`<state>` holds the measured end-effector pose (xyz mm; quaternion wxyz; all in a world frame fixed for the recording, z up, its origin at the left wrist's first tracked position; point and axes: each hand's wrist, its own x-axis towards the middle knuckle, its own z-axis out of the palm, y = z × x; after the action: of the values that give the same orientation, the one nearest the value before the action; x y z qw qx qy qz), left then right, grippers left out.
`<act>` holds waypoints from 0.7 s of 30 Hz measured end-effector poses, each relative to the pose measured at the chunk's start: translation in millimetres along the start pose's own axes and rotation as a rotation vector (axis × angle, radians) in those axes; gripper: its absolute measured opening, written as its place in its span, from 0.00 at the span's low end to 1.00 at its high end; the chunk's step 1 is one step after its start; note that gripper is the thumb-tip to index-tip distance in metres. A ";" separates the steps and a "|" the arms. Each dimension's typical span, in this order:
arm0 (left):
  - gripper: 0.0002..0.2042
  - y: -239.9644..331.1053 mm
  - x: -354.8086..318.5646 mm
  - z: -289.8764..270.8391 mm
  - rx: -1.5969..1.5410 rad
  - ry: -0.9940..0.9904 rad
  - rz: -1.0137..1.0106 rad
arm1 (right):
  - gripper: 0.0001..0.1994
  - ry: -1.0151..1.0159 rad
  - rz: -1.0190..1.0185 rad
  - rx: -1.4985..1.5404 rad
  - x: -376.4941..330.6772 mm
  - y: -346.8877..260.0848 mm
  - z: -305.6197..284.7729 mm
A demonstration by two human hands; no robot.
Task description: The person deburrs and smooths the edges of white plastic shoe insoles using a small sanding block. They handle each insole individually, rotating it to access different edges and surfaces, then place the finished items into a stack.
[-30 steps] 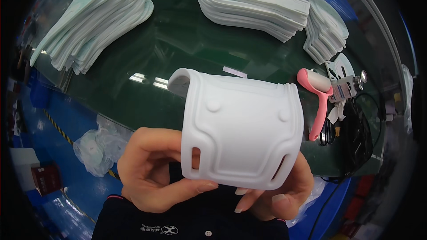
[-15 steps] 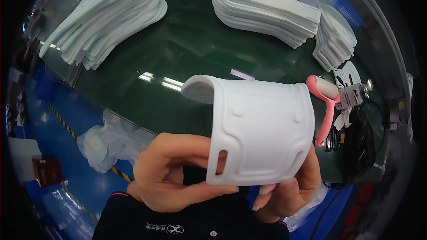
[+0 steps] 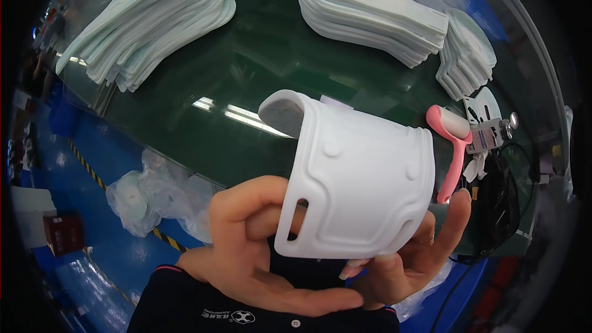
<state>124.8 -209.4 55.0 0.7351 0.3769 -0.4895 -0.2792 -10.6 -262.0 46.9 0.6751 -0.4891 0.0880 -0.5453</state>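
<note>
And here is the white curved panel (image 3: 364, 179), held up just beyond both hands and bridging the gap between them, its slotted edge towards the wearer, its far edge curling over on the left. It spans left to right, dipping a touch rightward; the curve makes it hard to tell which way is longest. Both hands are right at it, but the right hand (image 3: 404, 274) has the surer hold: thumb against the near edge by the right corner, one finger stretched up clear past the side. Over to the left hand (image 3: 243, 259), spread wide, thumb swung free below the panel, bent fingers tucked behind the left slot; whether they press on it, I can't tell. Beyond the right hand, on the green table (image 3: 259, 80), lies a pink-handled roller (image 3: 455, 169), well apart from the left.
</note>
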 end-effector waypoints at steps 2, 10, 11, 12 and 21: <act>0.30 -3.2 2.5 3.7 0.095 -0.002 0.036 | 0.37 -0.016 0.019 -0.045 -1.2 -2.1 -0.8; 0.15 5.2 -8.5 6.6 0.314 0.083 -0.047 | 0.39 0.021 -0.005 0.053 -4.8 1.6 0.3; 0.16 9.1 -11.1 9.5 0.300 0.141 -0.120 | 0.39 0.020 -0.005 0.062 -5.1 1.7 0.3; 0.18 12.4 -11.5 11.4 0.286 0.199 -0.194 | 0.39 0.016 -0.007 0.058 -5.4 1.3 -0.4; 0.17 5.1 1.9 6.1 -0.023 0.011 -0.136 | 0.38 -0.019 0.016 -0.047 -0.9 0.1 3.8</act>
<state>120.1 -209.7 61.6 0.7214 0.4025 -0.4555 -0.3318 -8.4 -259.1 48.3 0.6684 -0.5094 0.0983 -0.5330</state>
